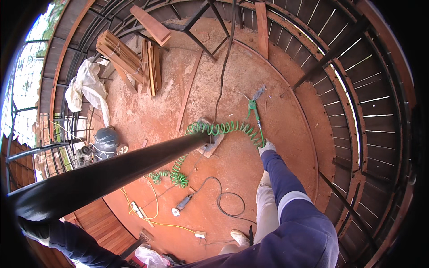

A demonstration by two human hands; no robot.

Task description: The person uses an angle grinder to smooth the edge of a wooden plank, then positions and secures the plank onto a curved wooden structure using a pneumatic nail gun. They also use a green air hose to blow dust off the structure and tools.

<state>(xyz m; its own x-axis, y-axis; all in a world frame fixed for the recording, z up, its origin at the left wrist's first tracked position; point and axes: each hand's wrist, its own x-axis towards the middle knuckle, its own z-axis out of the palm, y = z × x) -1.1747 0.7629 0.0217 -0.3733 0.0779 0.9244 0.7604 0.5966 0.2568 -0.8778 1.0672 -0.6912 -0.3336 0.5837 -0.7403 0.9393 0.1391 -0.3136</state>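
My right hand (267, 146), in a pale glove, is closed around the straight end of a green coiled air hose (225, 128). Just beyond the hand, a metal coupling joins the hose to a green air tool (253, 105) with a bluish-grey tangle at its far end. From my hand the coils run left past the foot of a thick black post (120, 167), and more coils lie on the floor beyond it. At the lower left, my left hand (39, 233) is beside the near end of the post, in shadow and mostly hidden; its fingers cannot be made out.
On the reddish floor lie an angle grinder (183, 203) with a looping black cord, a yellow extension cord (172, 226) and a long plank (189, 89). Bundled boards (120, 56), white plastic sheeting (89, 85) and a dark round tank (106, 140) stand left. Curved slatted walls (357, 89) enclose the right.
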